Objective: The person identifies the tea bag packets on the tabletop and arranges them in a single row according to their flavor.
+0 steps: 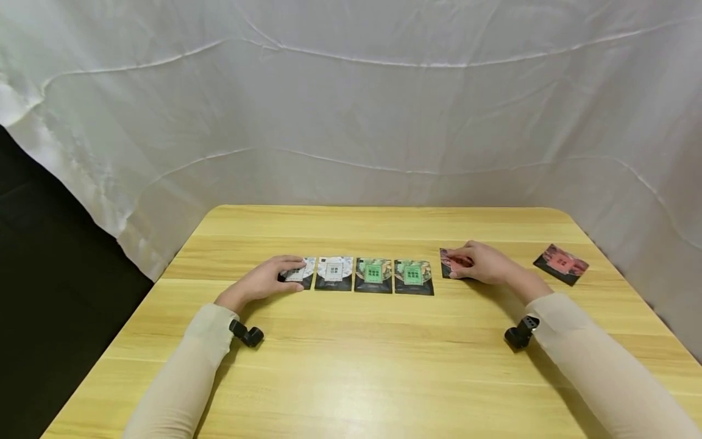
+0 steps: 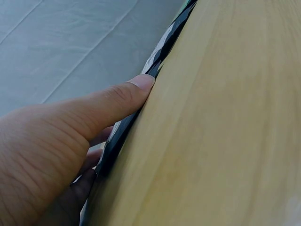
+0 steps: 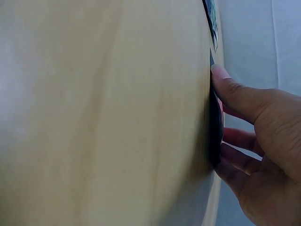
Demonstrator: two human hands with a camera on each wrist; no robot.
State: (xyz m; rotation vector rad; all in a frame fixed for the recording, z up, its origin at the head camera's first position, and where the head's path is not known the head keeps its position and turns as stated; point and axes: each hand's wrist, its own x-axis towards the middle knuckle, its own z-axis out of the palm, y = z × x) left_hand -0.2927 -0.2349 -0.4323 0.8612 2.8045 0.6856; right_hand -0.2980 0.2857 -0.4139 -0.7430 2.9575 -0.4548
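Observation:
My left hand (image 1: pixel 265 278) rests over the leftmost white-and-black sachet (image 1: pixel 297 274), partly hiding it. In the left wrist view its straight thumb (image 2: pixel 120 99) touches the sachet's near edge, with the other fingers at the side. To the right, my right hand (image 1: pixel 485 263) grips a red-and-black sachet (image 1: pixel 454 262) between thumb and fingers. The right wrist view shows that sachet's dark underside (image 3: pixel 215 125) edge-on, with a shadow on the table beside it. A second white sachet (image 1: pixel 333 273) and two green sachets, one (image 1: pixel 373 275) beside the other (image 1: pixel 414 277), lie in a row between my hands.
Another red sachet (image 1: pixel 562 263) lies tilted at the far right, beyond my right hand. Everything sits on a wood-grain table (image 1: pixel 351 353) with rounded far corners. Behind it hangs a pale curtain (image 1: pixel 356 122).

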